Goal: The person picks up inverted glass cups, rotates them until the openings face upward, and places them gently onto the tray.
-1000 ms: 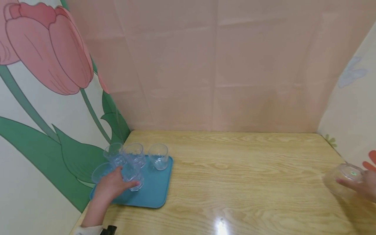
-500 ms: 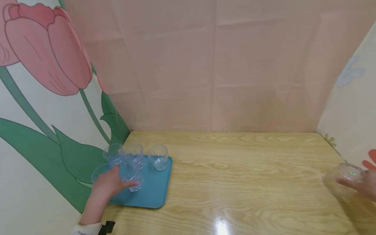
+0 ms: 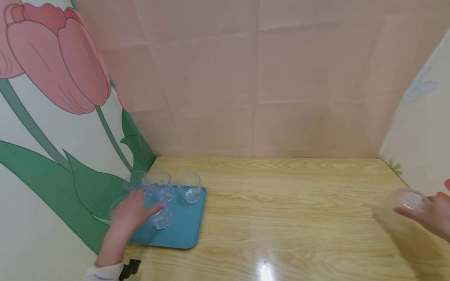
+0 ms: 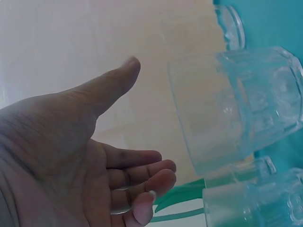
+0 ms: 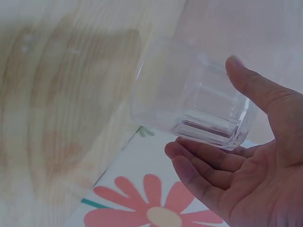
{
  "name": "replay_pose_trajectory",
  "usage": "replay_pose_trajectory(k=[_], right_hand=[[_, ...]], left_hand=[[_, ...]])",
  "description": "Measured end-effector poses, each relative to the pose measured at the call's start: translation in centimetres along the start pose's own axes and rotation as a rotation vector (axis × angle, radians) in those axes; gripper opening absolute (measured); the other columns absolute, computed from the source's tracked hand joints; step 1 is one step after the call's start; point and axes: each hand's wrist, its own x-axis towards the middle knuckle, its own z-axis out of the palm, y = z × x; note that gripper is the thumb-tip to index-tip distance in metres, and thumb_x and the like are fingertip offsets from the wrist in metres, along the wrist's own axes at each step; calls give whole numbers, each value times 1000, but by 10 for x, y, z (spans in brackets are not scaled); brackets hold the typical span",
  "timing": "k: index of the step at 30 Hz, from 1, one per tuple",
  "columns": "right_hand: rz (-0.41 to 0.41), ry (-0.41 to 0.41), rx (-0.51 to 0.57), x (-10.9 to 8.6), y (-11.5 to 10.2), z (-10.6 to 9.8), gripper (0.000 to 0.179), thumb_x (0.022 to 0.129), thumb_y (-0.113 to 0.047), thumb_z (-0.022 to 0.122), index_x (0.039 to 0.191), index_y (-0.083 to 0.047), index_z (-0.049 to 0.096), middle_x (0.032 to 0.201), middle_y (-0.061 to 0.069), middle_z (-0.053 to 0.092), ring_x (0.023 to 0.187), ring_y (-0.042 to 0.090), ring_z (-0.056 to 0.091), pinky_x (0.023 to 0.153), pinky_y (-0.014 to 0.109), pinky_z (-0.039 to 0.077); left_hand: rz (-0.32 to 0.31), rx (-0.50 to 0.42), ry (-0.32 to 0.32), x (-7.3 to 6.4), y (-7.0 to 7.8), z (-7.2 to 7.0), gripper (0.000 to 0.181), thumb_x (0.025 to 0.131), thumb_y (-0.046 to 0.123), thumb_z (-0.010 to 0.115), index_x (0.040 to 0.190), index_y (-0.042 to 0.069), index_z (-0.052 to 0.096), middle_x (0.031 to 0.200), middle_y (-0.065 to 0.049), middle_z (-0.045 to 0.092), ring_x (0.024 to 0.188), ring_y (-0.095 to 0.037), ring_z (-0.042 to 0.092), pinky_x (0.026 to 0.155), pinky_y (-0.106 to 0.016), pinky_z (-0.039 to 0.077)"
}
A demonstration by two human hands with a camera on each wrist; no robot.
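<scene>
My left hand hovers over the left part of a blue tray, thumb spread from the fingers. It holds nothing; a clear tumbler stands upright just past the thumb. In the left wrist view that tumbler is apart from the fingertips. At the far right, my right hand holds another clear tumbler upside down by its base end. The right wrist view has the thumb on one side of this tumbler and the fingers on the other, its mouth toward the table.
More clear tumblers stand on the tray, one at its back right corner and others at the back and left, partly behind my left hand. The wooden table is bounded by a pink back wall and patterned side panels.
My left hand has let go of the tumbler on the tray and risen a little above it. My right hand has lifted its upside-down tumbler up and slightly left; the shadow below has spread.
</scene>
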Motion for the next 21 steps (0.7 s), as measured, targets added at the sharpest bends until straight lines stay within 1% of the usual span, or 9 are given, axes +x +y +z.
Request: replay_pose_trajectory(k=[2, 3, 5, 7, 10, 13, 17, 21], right_hand=[[-4, -4, 18, -1, -8, -3, 75, 84, -48, 79, 85, 23, 54, 63, 15, 53, 55, 20, 47, 47, 29, 37], [-9, -9, 23, -2, -11, -4, 68, 85, -46, 78, 80, 18, 56, 62, 10, 52, 54, 18, 45, 47, 29, 36], [-17, -26, 27, -4, -19, -7, 58, 87, -45, 76, 77, 9, 57, 63, 5, 50, 54, 16, 43, 47, 29, 35], [-14, -45, 23, -6, -28, -10, 56, 89, -46, 74, 81, 7, 57, 66, 5, 51, 56, 17, 43, 47, 29, 35], [11, -78, 18, -9, -40, -14, 63, 91, -49, 71, 93, 13, 57, 70, 6, 53, 59, 18, 45, 48, 30, 35], [26, -99, 21, -11, -51, -16, 69, 93, -51, 67, 102, 16, 55, 71, 6, 53, 58, 18, 43, 47, 31, 34], [24, -133, 40, -13, -65, -16, 70, 95, -52, 65, 109, 16, 56, 73, 6, 58, 59, 16, 43, 48, 31, 33], [21, -175, 39, -13, -77, -19, 75, 96, -54, 62, 116, 18, 54, 79, 14, 68, 64, 19, 51, 50, 32, 38]], left_hand=[[20, -7, 19, 0, 3, 0, 102, 87, 70, 64, 144, -12, 42, 142, -37, 46, 125, -55, 49, 95, -65, 46], [28, -9, 28, 0, 5, 0, 102, 87, 70, 63, 144, -12, 42, 142, -37, 46, 126, -55, 48, 96, -65, 46], [43, -21, 48, 0, 8, -1, 101, 87, 71, 63, 144, -11, 43, 142, -36, 47, 127, -54, 47, 96, -65, 45], [60, -33, 73, -1, 11, 0, 98, 88, 69, 64, 144, -10, 45, 140, -34, 49, 128, -53, 47, 97, -65, 45], [86, -58, 114, -1, 16, 0, 89, 90, 62, 67, 143, -7, 47, 140, -32, 51, 128, -52, 48, 97, -65, 45], [114, -81, 147, 0, 22, 0, 81, 92, 54, 69, 141, -7, 49, 140, -31, 52, 128, -51, 48, 99, -65, 44], [158, -116, 189, 2, 31, 0, 74, 93, 46, 72, 140, -7, 51, 139, -30, 53, 129, -51, 47, 102, -65, 42], [193, -162, 230, 4, 40, 2, 71, 92, 43, 74, 140, -5, 52, 140, -27, 55, 130, -48, 48, 103, -64, 42]])
